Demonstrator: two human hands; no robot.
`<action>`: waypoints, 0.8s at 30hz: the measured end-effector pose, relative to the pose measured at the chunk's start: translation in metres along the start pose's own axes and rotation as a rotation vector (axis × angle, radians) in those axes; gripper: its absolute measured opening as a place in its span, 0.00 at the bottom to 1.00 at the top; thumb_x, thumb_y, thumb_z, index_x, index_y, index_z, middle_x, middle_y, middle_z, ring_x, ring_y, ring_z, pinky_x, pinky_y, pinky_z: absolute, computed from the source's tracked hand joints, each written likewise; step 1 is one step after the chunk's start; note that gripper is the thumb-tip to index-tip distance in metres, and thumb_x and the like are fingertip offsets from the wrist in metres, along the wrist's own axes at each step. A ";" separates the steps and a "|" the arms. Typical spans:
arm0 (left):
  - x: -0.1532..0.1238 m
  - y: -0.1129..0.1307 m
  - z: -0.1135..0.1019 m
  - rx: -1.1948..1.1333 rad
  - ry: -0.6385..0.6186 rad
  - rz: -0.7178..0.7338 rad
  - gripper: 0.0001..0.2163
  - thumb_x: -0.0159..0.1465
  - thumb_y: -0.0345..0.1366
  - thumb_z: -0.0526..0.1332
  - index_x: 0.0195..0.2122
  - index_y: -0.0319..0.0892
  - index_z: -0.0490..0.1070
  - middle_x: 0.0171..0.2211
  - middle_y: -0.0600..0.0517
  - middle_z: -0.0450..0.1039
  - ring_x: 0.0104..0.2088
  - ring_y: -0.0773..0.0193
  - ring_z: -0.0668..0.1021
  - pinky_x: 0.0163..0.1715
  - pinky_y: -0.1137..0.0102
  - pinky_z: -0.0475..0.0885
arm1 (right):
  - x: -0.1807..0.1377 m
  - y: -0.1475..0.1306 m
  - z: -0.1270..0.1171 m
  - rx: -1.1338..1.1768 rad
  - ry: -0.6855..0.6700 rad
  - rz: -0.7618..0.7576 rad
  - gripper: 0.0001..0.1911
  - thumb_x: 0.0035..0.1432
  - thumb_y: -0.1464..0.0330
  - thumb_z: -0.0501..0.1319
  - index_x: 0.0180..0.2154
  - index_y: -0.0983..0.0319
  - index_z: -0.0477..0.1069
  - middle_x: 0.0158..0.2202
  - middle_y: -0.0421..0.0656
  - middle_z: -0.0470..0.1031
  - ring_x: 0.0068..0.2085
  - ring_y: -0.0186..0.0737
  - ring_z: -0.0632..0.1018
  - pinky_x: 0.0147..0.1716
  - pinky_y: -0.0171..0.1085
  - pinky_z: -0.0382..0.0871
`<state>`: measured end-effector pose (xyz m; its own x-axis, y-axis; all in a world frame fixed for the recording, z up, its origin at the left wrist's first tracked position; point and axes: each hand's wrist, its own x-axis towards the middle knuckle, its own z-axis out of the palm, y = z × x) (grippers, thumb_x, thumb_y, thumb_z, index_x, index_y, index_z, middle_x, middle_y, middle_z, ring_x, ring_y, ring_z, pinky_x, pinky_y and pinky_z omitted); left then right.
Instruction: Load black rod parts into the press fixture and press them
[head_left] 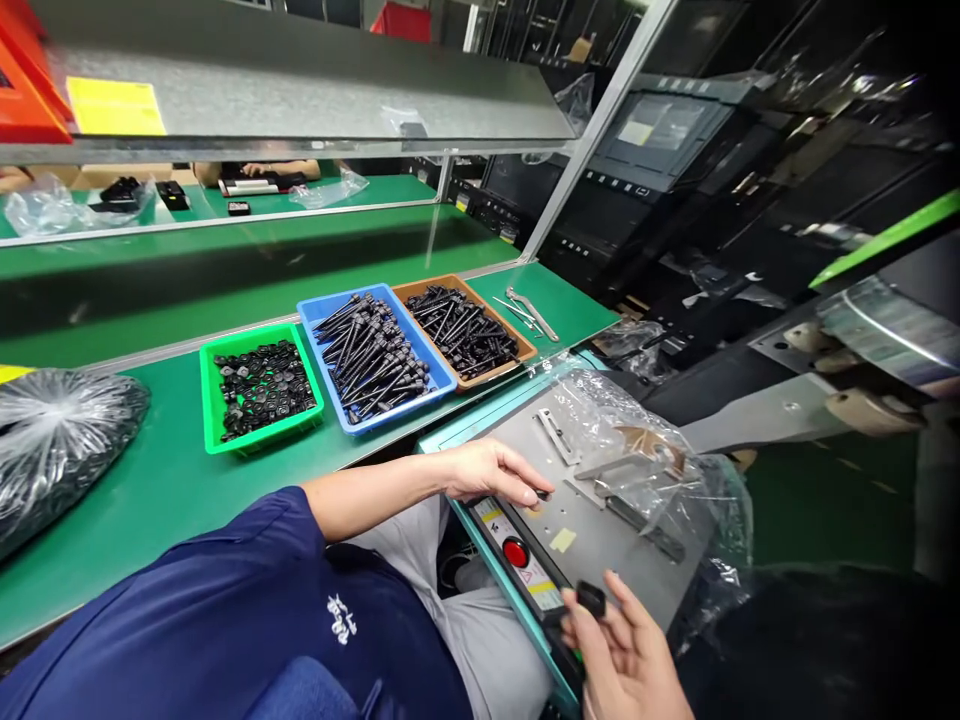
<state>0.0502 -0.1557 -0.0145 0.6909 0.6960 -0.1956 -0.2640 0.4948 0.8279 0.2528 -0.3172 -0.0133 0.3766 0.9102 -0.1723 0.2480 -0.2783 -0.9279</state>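
Observation:
My left hand [491,472] rests palm down on the grey metal plate of a small machine [592,520], fingertips pinching a tiny black piece at the plate's near left part. Low in the view, my right hand [626,650] holds a small black plastic part [591,598] between thumb and fingers, just over the machine's front corner. A red round button [515,551] sits on the machine's front strip between my hands. Crumpled clear plastic film [637,450] covers the plate's far half.
On the green bench stand a green tray [259,390] of small black nuts, a blue tray [375,355] of long black pins and an orange tray [465,330] of shorter black screws. Metal tweezers [529,312] lie beyond. A bagged bundle [60,440] lies left. Another person's arms [259,170] show behind.

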 end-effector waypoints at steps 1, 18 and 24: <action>0.001 -0.002 0.004 -0.034 -0.004 -0.008 0.25 0.37 0.40 0.79 0.38 0.40 0.81 0.33 0.49 0.80 0.34 0.64 0.80 0.46 0.64 0.72 | 0.004 -0.003 0.014 0.073 -0.021 0.019 0.40 0.44 0.45 0.69 0.53 0.60 0.66 0.40 0.50 0.78 0.37 0.51 0.80 0.34 0.46 0.77; 0.001 -0.015 0.021 0.198 -0.049 0.118 0.24 0.41 0.46 0.77 0.37 0.38 0.82 0.43 0.45 0.79 0.44 0.58 0.80 0.53 0.61 0.71 | 0.030 0.003 0.043 0.085 -0.117 -0.076 0.39 0.61 0.51 0.59 0.66 0.62 0.54 0.28 0.36 0.71 0.32 0.36 0.73 0.40 0.39 0.69; 0.002 -0.023 0.025 0.166 0.010 0.114 0.25 0.46 0.50 0.74 0.41 0.37 0.81 0.45 0.42 0.79 0.43 0.55 0.80 0.50 0.58 0.74 | 0.030 -0.002 0.048 0.094 -0.053 -0.093 0.41 0.59 0.50 0.60 0.65 0.67 0.56 0.28 0.38 0.72 0.31 0.38 0.74 0.36 0.39 0.70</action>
<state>0.0743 -0.1786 -0.0205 0.6558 0.7483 -0.0998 -0.2255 0.3204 0.9201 0.2208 -0.2745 -0.0321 0.3075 0.9464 -0.0993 0.1940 -0.1645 -0.9671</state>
